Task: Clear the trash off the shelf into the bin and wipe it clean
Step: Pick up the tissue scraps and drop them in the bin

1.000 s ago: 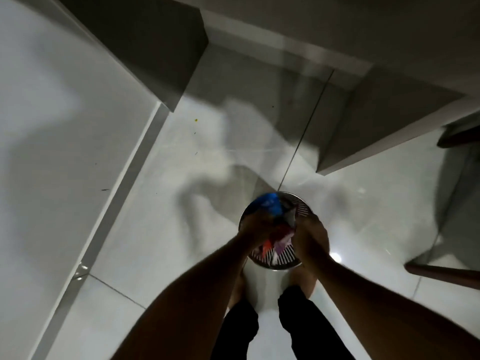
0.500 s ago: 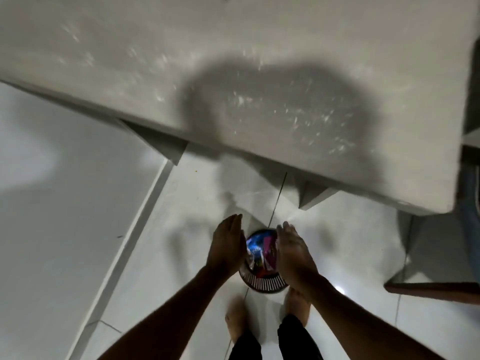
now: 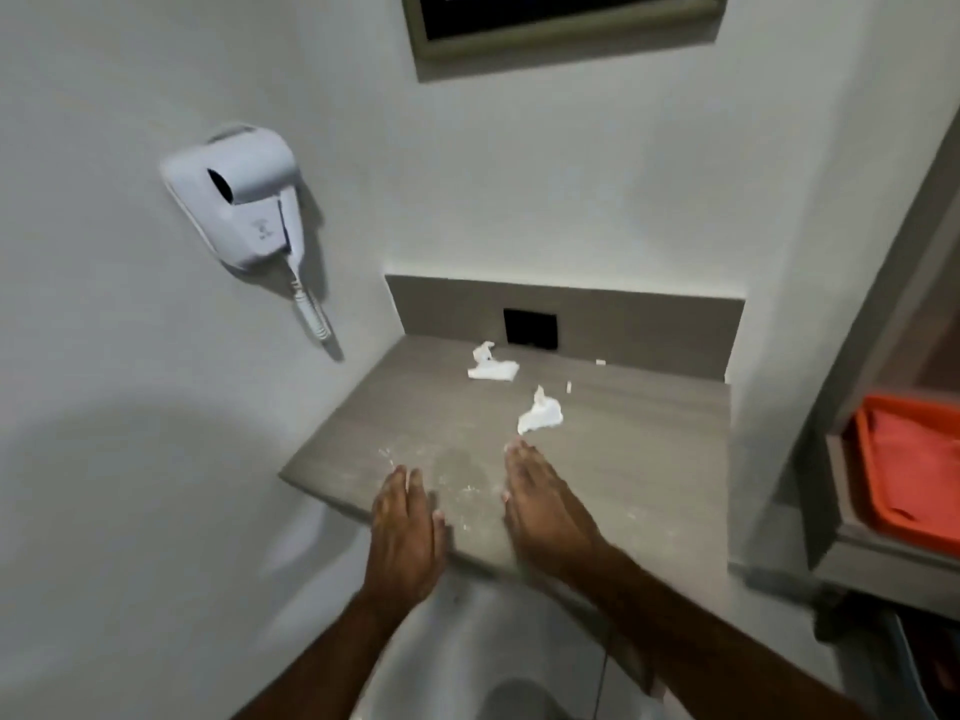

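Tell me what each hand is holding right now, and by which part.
Nothing is held. The left hand and right hand are both open and empty, fingers extended over the front of the shelf. The nearest crumpled tissue lies untouched just beyond the right fingertips.

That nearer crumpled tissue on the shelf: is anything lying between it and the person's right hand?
Nothing visible does. The right hand lies open with its fingertips just short of the nearer crumpled tissue, only bare, dusty shelf between.

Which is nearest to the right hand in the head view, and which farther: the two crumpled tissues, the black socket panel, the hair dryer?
From the right hand:
1. Near crumpled tissue, just past its fingertips.
2. Far crumpled tissue, farther back, slightly left.
3. Black socket panel, on the back wall.
4. Hair dryer, high on the left wall.
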Tool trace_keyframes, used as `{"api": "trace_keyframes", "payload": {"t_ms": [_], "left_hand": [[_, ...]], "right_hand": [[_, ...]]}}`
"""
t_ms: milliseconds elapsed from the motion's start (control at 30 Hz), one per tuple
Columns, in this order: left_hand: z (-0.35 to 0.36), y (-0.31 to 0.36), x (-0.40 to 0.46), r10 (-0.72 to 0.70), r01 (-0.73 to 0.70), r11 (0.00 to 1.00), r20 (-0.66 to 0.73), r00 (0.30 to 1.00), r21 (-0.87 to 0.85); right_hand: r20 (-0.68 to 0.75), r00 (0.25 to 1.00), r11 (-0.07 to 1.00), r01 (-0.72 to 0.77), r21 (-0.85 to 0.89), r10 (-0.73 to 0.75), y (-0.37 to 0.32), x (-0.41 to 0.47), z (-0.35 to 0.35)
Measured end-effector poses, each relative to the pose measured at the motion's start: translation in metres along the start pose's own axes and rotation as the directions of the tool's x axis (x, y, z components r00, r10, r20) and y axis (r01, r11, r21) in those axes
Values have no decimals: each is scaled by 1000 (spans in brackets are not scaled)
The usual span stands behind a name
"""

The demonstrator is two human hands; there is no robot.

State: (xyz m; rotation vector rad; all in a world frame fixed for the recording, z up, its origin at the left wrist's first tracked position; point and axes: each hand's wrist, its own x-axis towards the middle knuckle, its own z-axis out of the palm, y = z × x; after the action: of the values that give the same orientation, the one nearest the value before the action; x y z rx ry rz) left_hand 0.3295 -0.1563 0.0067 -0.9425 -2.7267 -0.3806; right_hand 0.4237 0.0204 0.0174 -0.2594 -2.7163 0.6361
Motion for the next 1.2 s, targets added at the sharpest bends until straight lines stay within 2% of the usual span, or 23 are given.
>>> {"api": "trace_keyframes", "payload": {"t_ms": [100,267,400,500,600,667,700,867,933,1000,1100,1200], "left_hand": [[-14,10,49,27,-28,999,-34,999,-17],[12,14,111,99,-97,995,81,992,-18],[61,10,174,85,-86,996,218,972,-8],[103,4,219,193,-212,976,247,950,52],[140,-1,273,289,-317,943,219,932,102],[160,-5,306,301,-357,919,287,910,169],[167,-6,321,298,-359,921,324,898,148],[197,-4,382,255,-319,942,397,882,103],[209,-5,400,264,-336,938,459,848,81],[222,-9,413,315,-374,926,450,835,45],[230,-15,406,325,-331,942,398,858,-55],[219,-11,372,282,-233,958,395,874,-167]], "right_hand": [[46,994,993,-100,-70,103,19,49,-29],[79,968,955,-220,-201,239,53,99,-41],[127,927,919,-318,-232,353,81,137,-15],[188,886,892,-373,-255,424,107,160,18],[272,823,858,-424,-291,499,130,187,53],[295,794,832,-423,-358,531,136,207,72],[286,785,818,-434,-378,549,136,214,77],[259,812,800,-364,-477,524,147,243,99],[275,824,798,-307,-519,495,149,247,106],[279,838,805,-274,-527,469,150,246,111],[253,844,806,-299,-510,473,156,242,115],[231,850,841,-358,-406,473,161,237,110]]}}
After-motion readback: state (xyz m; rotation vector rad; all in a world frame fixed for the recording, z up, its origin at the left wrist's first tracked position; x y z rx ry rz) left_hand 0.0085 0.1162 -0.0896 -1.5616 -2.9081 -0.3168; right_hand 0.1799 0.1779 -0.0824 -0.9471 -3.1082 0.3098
